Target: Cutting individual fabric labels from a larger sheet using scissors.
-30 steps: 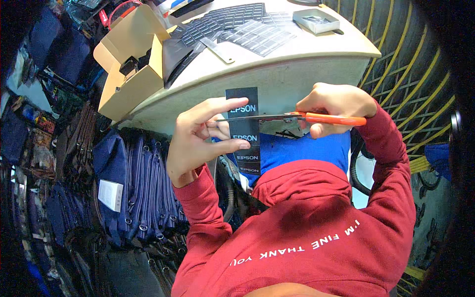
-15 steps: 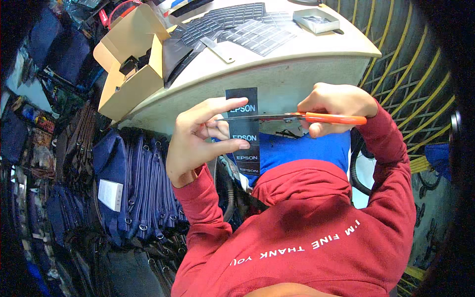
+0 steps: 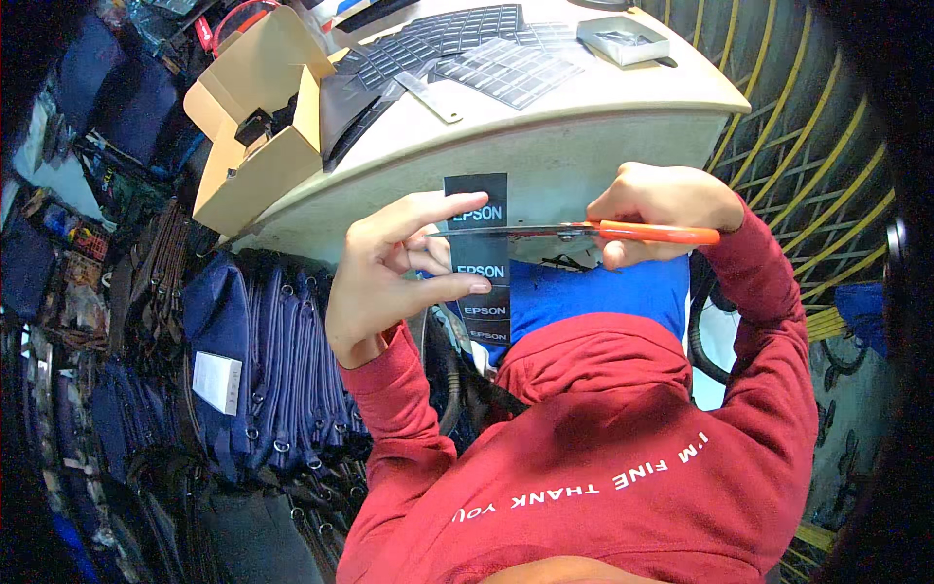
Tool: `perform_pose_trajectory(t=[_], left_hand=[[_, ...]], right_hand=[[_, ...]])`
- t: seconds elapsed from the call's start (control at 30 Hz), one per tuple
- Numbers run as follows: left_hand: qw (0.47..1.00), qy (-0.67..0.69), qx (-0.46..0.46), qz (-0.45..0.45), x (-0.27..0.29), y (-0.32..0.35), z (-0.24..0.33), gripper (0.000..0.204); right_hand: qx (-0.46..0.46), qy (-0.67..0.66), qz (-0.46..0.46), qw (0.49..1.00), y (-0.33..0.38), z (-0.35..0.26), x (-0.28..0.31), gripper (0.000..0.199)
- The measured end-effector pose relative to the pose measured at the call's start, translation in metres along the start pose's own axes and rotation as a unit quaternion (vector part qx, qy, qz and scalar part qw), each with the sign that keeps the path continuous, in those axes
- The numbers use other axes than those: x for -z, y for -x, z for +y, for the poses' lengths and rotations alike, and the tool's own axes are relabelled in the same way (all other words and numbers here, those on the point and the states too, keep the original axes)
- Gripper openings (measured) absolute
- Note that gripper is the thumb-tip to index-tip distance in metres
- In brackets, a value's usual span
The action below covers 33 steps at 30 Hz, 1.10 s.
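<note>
My left hand [image 3: 394, 268] pinches a black label strip [image 3: 479, 251] along its left edge, index finger above and thumb below. Light lettering repeats down the strip, which hangs upright in front of the table edge. In my right hand [image 3: 662, 209] is a pair of scissors with orange handles [image 3: 662, 233]. Their blades [image 3: 530, 231] lie level across the strip between two printed labels, with the tips reaching my left fingers. Whether the blades have cut into the strip cannot be made out.
On the pale table [image 3: 584, 97] lie dark printed sheets [image 3: 457, 34], a metal ruler [image 3: 428, 97] and a small open box [image 3: 623, 44]. An open cardboard box [image 3: 258, 146] stands at the table's left. Dark blue straps with metal rings [image 3: 292, 370] hang at left, a white box [image 3: 217, 383] on them.
Almost nothing differs. Both hands, the strip and the scissors stay in nearly the same place, with only a tiny shift of the scissors.
</note>
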<state>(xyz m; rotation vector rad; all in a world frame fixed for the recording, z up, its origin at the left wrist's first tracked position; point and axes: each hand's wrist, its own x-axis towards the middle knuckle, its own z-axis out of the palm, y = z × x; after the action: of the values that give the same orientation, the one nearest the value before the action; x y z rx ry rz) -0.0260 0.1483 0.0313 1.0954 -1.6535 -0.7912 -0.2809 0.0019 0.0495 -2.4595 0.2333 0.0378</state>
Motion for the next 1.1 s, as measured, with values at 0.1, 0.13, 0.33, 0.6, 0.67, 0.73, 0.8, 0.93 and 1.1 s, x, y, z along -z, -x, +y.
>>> perform_pose_trajectory(t=[0.1, 0.13, 0.33, 0.6, 0.67, 0.73, 0.8, 0.93, 1.1], left_hand=[[1.000, -0.004, 0.003, -0.002, 0.0001, 0.0005, 0.0007, 0.066], [1.000, -0.005, 0.000, -0.003, 0.0004, 0.0009, 0.0002, 0.066], [1.000, 0.005, 0.004, -0.004, 0.0007, 0.0003, -0.0006, 0.066], [1.000, -0.008, -0.006, -0.007, 0.0021, 0.0009, 0.0003, 0.066], [0.999, -0.027, -0.017, -0.009, 0.0027, 0.0007, 0.0004, 0.066], [1.000, -0.022, -0.014, -0.010, 0.0025, 0.0014, 0.0018, 0.066], [1.000, -0.018, -0.011, -0.011, 0.0023, 0.0016, 0.0016, 0.066], [1.000, -0.019, -0.008, -0.010, 0.0029, 0.0022, -0.0001, 0.066], [1.000, -0.011, -0.014, -0.008, 0.0027, 0.0004, 0.0028, 0.067]], right_hand=[[-0.007, -0.009, 0.020, 1.000, 0.0002, -0.0031, -0.0008, 0.049], [-0.007, 0.002, 0.019, 1.000, 0.0003, -0.0054, 0.0007, 0.046], [-0.031, -0.014, 0.010, 0.999, 0.0005, -0.0022, -0.0007, 0.043], [-0.011, 0.042, 0.019, 0.999, 0.0014, -0.0045, -0.0002, 0.047], [-0.020, 0.026, 0.011, 0.999, 0.0016, -0.0038, -0.0010, 0.048], [-0.013, 0.028, 0.013, 0.999, 0.0021, -0.0031, -0.0016, 0.048], [-0.006, 0.030, 0.015, 0.999, 0.0020, -0.0027, -0.0012, 0.049], [-0.005, 0.049, 0.011, 0.999, 0.0019, -0.0030, -0.0006, 0.050], [-0.003, 0.074, 0.023, 0.997, 0.0026, -0.0062, -0.0009, 0.050]])
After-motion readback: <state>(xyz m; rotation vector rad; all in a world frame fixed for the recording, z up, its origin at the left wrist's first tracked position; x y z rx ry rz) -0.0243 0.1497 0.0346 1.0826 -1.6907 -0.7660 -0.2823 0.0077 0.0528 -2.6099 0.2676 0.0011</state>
